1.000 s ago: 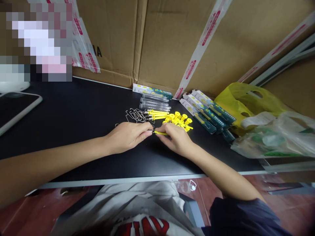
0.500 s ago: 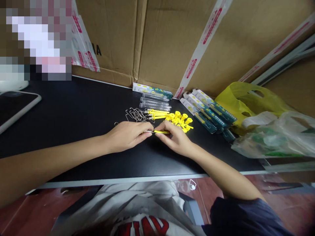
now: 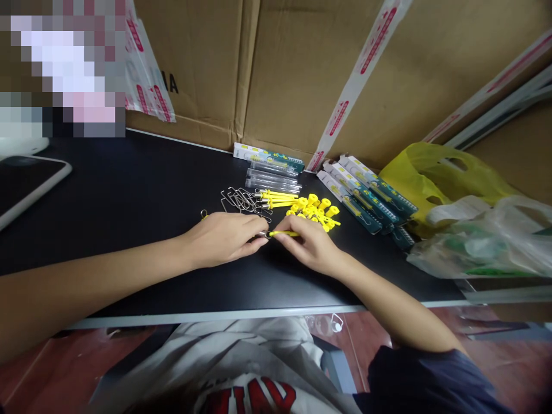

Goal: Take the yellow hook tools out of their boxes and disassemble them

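My left hand [image 3: 228, 237] is closed in a pinch on a small silver metal piece [image 3: 263, 234], whose far end its fingers hide. Facing it, my right hand [image 3: 308, 240] pinches a thin yellow plastic rod [image 3: 280, 233]. The rod's tip meets the metal piece between my fingertips; whether it sits inside cannot be made out. Behind my hands lie bent wire hooks [image 3: 241, 199], yellow rods with metal ends [image 3: 280, 199] and a heap of yellow plastic caps and rods [image 3: 317, 210]. A wire ring with a yellow bit [image 3: 204, 214] pokes out beside my left hand.
Clear plastic tubes [image 3: 272, 178] and a printed box [image 3: 267, 155] lie at the back. Several more printed boxes [image 3: 366, 195] are at right, beside yellow [image 3: 431, 167] and clear [image 3: 495, 241] plastic bags. A phone [image 3: 34, 184] rests at far left. Cardboard [image 3: 302, 69] stands behind the black table [image 3: 142, 195].
My hands stay together over the same spot. The rod tilts slightly and the silver piece's end shows a little more at my left fingertips. The view has shifted slightly.
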`<state>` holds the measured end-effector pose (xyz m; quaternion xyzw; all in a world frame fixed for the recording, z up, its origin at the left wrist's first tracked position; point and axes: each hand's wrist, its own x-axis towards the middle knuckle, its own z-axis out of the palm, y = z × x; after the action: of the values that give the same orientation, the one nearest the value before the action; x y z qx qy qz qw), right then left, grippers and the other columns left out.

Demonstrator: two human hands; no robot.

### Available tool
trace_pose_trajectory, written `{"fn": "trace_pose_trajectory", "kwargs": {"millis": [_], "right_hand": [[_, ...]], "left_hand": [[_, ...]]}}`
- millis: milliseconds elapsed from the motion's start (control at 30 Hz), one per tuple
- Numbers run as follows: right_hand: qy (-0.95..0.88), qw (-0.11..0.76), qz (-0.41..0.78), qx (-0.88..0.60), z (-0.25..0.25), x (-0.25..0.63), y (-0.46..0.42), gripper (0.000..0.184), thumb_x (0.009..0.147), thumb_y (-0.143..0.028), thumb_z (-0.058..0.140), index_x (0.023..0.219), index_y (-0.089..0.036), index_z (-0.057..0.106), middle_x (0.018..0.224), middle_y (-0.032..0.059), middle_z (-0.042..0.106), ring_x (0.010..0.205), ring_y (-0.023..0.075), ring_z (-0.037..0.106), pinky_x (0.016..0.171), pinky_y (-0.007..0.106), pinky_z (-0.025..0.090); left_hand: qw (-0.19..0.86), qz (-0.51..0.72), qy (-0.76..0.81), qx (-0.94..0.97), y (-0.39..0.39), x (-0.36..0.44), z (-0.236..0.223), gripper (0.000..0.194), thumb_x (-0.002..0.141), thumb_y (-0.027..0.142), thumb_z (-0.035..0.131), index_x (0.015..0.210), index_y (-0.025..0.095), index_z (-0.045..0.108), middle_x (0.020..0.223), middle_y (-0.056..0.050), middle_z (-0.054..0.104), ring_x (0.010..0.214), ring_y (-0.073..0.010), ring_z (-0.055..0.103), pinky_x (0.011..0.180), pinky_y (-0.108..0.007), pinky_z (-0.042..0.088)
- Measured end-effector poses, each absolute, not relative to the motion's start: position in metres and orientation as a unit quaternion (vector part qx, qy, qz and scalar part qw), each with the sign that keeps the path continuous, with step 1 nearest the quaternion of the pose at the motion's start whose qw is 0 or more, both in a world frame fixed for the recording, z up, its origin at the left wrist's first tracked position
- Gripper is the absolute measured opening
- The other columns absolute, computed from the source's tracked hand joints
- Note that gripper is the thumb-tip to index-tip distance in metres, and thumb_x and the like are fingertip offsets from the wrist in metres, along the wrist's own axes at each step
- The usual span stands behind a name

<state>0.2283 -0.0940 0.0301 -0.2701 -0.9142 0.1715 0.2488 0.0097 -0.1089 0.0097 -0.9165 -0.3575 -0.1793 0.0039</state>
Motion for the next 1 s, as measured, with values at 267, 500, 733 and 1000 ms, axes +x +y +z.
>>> {"fn": "trace_pose_trajectory", "kwargs": {"millis": [267, 500, 733, 1000], "right_hand": [[-0.818, 0.19, 0.437, -0.322, 0.031, 0.223, -0.098, 0.027, 0.097, -0.039, 0.036, 0.082, -0.019, 0.044, 0.073, -0.0023, 0.043, 0.063, 0.0094, 0.039, 0.058, 0.021, 0.036], [-0.788, 0.223, 0.488, -0.303, 0.023, 0.222, -0.1, 0.016, 0.093, -0.032, 0.048, 0.096, -0.022, 0.036, 0.072, -0.0055, 0.036, 0.061, 0.0088, 0.034, 0.055, 0.02, 0.033], [-0.883, 0.222, 0.26, -0.323, 0.018, 0.225, -0.099, 0.013, 0.093, -0.034, 0.045, 0.096, -0.021, 0.041, 0.077, -0.0025, 0.047, 0.059, 0.0091, 0.042, 0.054, 0.021, 0.035], [-0.911, 0.206, 0.175, -0.31, 0.019, 0.224, -0.097, 0.016, 0.096, -0.032, 0.038, 0.088, -0.021, 0.046, 0.073, -0.0009, 0.053, 0.06, 0.0107, 0.047, 0.057, 0.022, 0.036]], "left_hand": [[-0.048, -0.146, -0.352, -0.923, -0.109, 0.011, 0.009, 0.024, 0.098, 0.031, 0.028, 0.092, 0.019, 0.048, 0.081, -0.002, 0.065, 0.07, -0.0159, 0.064, 0.055, -0.024, 0.037], [-0.127, -0.149, -0.37, -0.908, -0.107, 0.01, 0.009, 0.026, 0.097, 0.032, 0.025, 0.094, 0.019, 0.047, 0.082, -0.003, 0.064, 0.07, -0.0182, 0.064, 0.056, -0.026, 0.038], [-0.153, -0.157, -0.38, -0.899, -0.107, 0.01, 0.009, 0.027, 0.097, 0.035, 0.024, 0.097, 0.02, 0.046, 0.082, -0.003, 0.064, 0.072, -0.0202, 0.064, 0.058, -0.027, 0.039], [-0.14, -0.151, -0.382, -0.901, -0.107, 0.01, 0.009, 0.027, 0.097, 0.035, 0.023, 0.094, 0.02, 0.046, 0.081, -0.003, 0.063, 0.073, -0.0206, 0.065, 0.058, -0.027, 0.038]]}}
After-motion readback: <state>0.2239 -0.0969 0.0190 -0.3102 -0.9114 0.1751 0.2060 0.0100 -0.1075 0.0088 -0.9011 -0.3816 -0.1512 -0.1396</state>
